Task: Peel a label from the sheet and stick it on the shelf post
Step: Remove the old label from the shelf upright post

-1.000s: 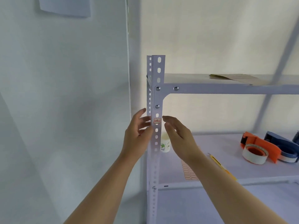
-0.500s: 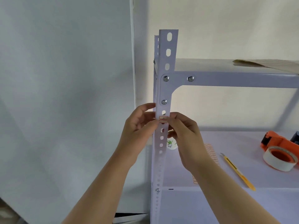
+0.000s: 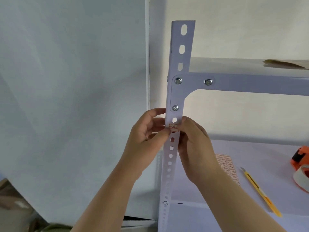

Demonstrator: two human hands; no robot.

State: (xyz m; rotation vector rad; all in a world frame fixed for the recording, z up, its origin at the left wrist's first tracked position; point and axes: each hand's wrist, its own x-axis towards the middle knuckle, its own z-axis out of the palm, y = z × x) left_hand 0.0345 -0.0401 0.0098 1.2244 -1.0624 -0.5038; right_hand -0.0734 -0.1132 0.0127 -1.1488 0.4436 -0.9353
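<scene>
A small white label with a red border (image 3: pixel 173 126) lies flat on the front of the white perforated shelf post (image 3: pixel 181 67), just under a bolt. My left hand (image 3: pixel 147 136) wraps the post's left side, its thumb tip pressing the label's lower left edge. From the right, my right hand (image 3: pixel 194 144) grips the post, fingertips touching the label's right end. The label sheet (image 3: pixel 228 166), printed with rows of red labels, lies on the lower shelf behind my right wrist, partly hidden.
A yellow utility knife (image 3: pixel 260 191) lies on the lower shelf (image 3: pixel 250 151) right of the sheet. An orange tape dispenser (image 3: pixel 300 156) and a tape roll (image 3: pixel 302 179) sit at the right edge. Brown paper (image 3: pixel 284 64) rests on the upper shelf. A wall stands left.
My hands have closed in on the post from both sides and now press the label against it. The view has come closer to the post.
</scene>
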